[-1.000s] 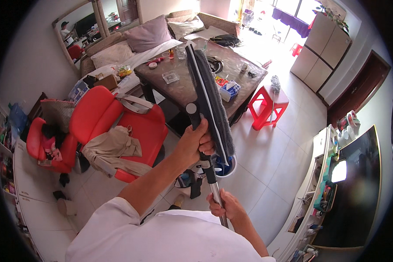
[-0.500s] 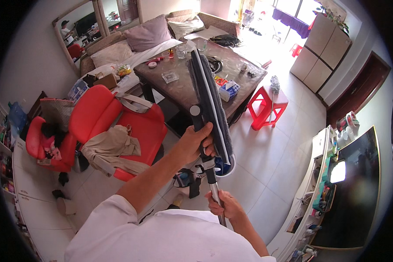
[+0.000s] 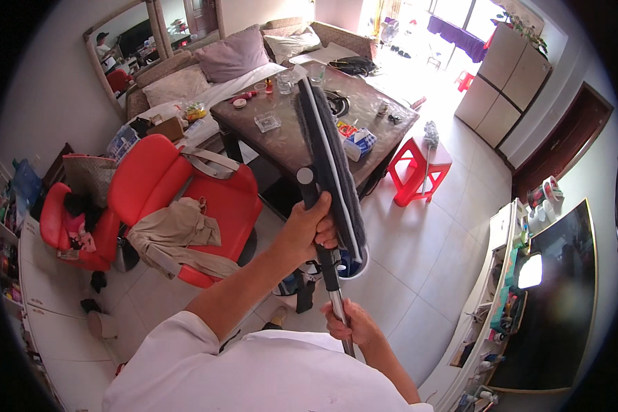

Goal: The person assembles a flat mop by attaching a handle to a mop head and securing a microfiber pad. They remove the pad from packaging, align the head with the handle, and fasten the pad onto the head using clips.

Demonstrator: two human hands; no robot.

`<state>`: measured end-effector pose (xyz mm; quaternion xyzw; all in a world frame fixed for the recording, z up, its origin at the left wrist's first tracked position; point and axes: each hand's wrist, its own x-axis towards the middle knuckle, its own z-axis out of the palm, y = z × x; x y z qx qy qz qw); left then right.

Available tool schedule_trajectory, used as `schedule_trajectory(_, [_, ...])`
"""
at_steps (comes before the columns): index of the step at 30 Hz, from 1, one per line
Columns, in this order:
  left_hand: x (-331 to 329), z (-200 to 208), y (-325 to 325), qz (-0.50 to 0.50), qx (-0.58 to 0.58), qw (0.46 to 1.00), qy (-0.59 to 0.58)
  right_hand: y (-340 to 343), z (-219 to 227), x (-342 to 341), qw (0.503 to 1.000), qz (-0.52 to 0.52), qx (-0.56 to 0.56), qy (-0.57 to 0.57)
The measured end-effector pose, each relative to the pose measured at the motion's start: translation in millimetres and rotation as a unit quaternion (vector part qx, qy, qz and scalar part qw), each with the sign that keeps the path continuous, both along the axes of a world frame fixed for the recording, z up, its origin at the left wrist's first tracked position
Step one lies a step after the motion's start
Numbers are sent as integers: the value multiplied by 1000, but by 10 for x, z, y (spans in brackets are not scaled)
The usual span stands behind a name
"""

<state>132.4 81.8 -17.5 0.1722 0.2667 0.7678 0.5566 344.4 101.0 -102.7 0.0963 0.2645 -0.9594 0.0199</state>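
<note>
Held up in front of me, head end raised, is a long-handled squeegee mop [image 3: 328, 147] with a dark grey fuzzy pad and a pale strip along its head. My left hand [image 3: 307, 230] is wrapped round the black neck just below the head. Lower down, my right hand [image 3: 352, 323] grips the metal pole. Partly hidden behind the mop head, a white bucket [image 3: 362, 266] with something blue inside stands on the floor. Beside it lies a dark bag-like bundle [image 3: 299, 285], partly covered by my arm and the pole.
Ahead stands a brown table [image 3: 244, 127] bearing a glass ashtray [image 3: 268, 121], glasses and packets. A red swivel chair [image 3: 230, 202] with beige clothing is at left. To the right are a red stool [image 3: 419, 168] holding a duster [image 3: 430, 135], and a large television [image 3: 563, 302].
The mop and both hands stay almost in place. My left hand and the mop head have shifted very slightly left, and the neck's lever is now hidden from sight.
</note>
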Motion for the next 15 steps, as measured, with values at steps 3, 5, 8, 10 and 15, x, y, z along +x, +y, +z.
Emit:
schedule_trajectory(3, [-52, -50, 64, 89, -77, 993, 11, -148, -35, -90, 930, -182, 300, -105])
schedule_trajectory(5, [-59, -102, 68, 116, -79, 990, 5, -245, -49, -139, 799, -269, 512, -165])
schedule_trajectory(8, [-70, -41, 47, 105, -91, 990, 6, -277, 9, -128, 783, -229, 553, -169])
schedule_trajectory(10, [-77, -23, 30, 52, -65, 996, -2, -151, 17, -44, 960, -107, 235, -105])
schedule_trajectory(15, [-52, 34, -15, -27, -19, 999, 2, -11, -29, 6, 999, 23, -14, 23])
